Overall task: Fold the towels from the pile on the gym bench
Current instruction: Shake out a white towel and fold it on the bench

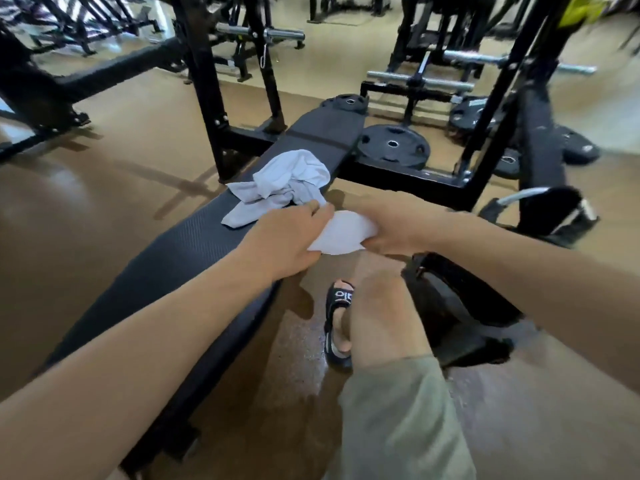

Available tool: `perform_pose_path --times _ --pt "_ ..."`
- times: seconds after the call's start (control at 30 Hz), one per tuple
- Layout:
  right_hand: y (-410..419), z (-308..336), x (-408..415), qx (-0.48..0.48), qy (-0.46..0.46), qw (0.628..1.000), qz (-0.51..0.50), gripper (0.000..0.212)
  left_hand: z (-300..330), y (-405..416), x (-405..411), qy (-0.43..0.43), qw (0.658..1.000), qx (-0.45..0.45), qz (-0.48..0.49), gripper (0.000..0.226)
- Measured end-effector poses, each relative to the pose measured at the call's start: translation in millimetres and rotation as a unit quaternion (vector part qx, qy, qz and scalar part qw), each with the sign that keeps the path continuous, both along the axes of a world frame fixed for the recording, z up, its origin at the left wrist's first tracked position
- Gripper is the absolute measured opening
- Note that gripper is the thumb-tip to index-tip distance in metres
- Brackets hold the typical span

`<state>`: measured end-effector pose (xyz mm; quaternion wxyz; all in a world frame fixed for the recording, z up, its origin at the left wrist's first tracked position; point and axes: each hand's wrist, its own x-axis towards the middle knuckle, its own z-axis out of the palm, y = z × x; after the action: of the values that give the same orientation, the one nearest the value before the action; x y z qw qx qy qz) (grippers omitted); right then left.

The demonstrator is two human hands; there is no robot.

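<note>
A person seated beside a black gym bench holds a small white towel between both hands just off the bench's right edge, the left hand pinching its left side and the right hand curled round its right end, the cloth already gathered into a compact shape. Just beyond the hands, a crumpled pile of pale towels lies on the bench near that same edge, still unfolded. No finished stack shows anywhere in view, so most of the folding appears to remain.
</note>
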<state>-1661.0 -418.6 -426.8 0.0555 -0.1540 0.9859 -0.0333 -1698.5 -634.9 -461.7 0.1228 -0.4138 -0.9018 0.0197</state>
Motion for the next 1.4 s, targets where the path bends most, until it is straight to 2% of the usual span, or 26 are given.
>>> perform_pose_path --times 0.1,0.27,0.33,0.43,0.5,0.57,0.63,0.7,0.77,0.83,0.9,1.03,1.2,1.27,1.4 --pt "41 11 21 -0.025 0.049 0.998 -0.037 0.062 22 62 -12 -0.053 0.997 0.038 -0.03 0.046" --pt "98 1 49 -0.014 0.019 0.99 -0.137 0.043 17 142 -17 -0.154 0.983 0.003 -0.102 0.042" --pt "121 -12 61 -0.023 0.013 0.989 -0.146 0.042 7 163 -8 -0.185 0.976 -0.013 -0.115 0.046" --pt "149 -34 76 0.024 -0.001 0.989 -0.145 0.036 -7 188 11 -0.2 0.968 -0.021 -0.147 0.051" --pt "164 -49 82 0.045 -0.022 0.987 -0.156 0.029 -20 203 21 -0.226 0.964 -0.035 -0.136 0.055" --pt "177 -64 86 0.068 -0.049 0.98 -0.178 0.024 -40 212 29 -0.186 0.973 -0.053 -0.126 0.064" --pt "186 -76 90 0.098 -0.068 0.971 -0.207 0.026 -58 214 38 -0.106 0.981 -0.039 -0.156 0.063" --pt "190 -86 92 0.126 -0.084 0.964 -0.217 0.043 -71 213 44 -0.055 0.974 -0.006 -0.219 0.051" --pt "187 -94 92 0.14 -0.088 0.964 -0.207 0.051 -79 213 45 -0.088 0.958 -0.044 -0.269 0.044" --pt "184 -103 89 0.135 -0.079 0.969 -0.19 0.045 -81 218 47 -0.148 0.944 -0.128 -0.265 0.047" --pt "184 -109 88 0.112 -0.072 0.973 -0.189 0.04 -82 223 48 -0.142 0.944 -0.182 -0.237 0.054" --pt "194 -118 91 0.075 -0.06 0.976 -0.195 0.051 -87 230 47 -0.119 0.94 -0.253 -0.194 0.062" --pt "190 -132 89 0.107 -0.057 0.975 -0.187 0.054 -96 233 49 -0.114 0.937 -0.292 -0.154 0.07" --pt "183 -138 86 0.128 -0.061 0.972 -0.189 0.046 -100 233 50 -0.108 0.935 -0.309 -0.136 0.074" --pt "174 -150 75 0.18 -0.104 0.962 -0.176 0.043 -100 228 50 -0.116 0.942 -0.285 -0.137 0.073"
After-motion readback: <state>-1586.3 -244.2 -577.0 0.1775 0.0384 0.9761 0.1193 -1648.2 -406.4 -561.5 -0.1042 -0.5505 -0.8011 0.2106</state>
